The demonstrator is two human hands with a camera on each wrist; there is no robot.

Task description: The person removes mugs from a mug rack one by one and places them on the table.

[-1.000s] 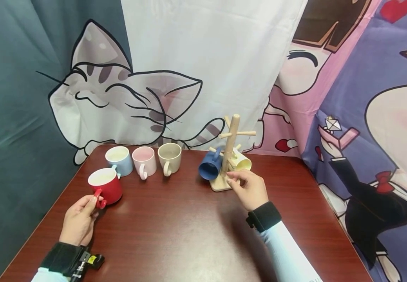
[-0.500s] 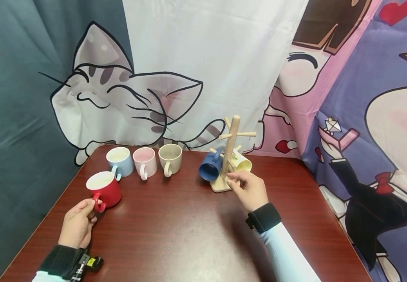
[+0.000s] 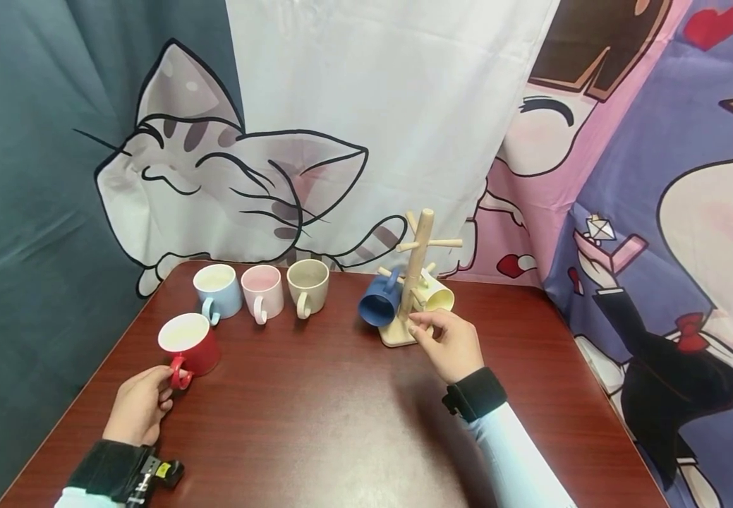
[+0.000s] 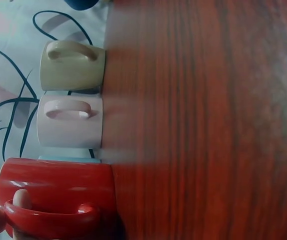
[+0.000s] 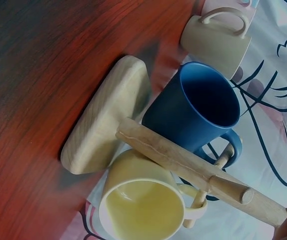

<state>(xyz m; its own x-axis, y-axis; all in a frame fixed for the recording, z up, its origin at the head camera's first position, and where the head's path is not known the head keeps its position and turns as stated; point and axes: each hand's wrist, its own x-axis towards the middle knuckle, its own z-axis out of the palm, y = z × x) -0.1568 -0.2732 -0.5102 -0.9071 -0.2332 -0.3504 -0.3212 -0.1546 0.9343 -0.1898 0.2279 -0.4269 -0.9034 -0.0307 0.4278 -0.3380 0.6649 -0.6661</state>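
Observation:
My left hand (image 3: 140, 406) pinches the handle of a red mug (image 3: 200, 351) with white inside, at the table's left side. In the left wrist view, fingertips (image 4: 21, 199) show at that red handle; whether the mug's base touches the table I cannot tell. My right hand (image 3: 449, 344), fingers loosely bent, is beside the lower post of a wooden mug tree (image 3: 415, 261), with nothing visible in its grasp. A dark blue mug (image 5: 168, 112) and a pale yellow mug (image 5: 133, 172) hang by their handles on the tree's lower pegs. Only a bit of a right finger shows at the right wrist view's corner.
Behind the red mug stand a light blue mug (image 3: 225, 302), a pink mug (image 3: 269, 300) and a beige mug (image 3: 315, 293), upright in a row. The brown table (image 3: 315, 416) ends at printed curtains (image 3: 290, 190). The tree's upper pegs (image 3: 445, 243) carry no mugs.
The red mug, in my left hand's grip, has moved slightly nearer to me, and the fingers now sit lower by its handle. My right hand and the mug tree have stayed put.

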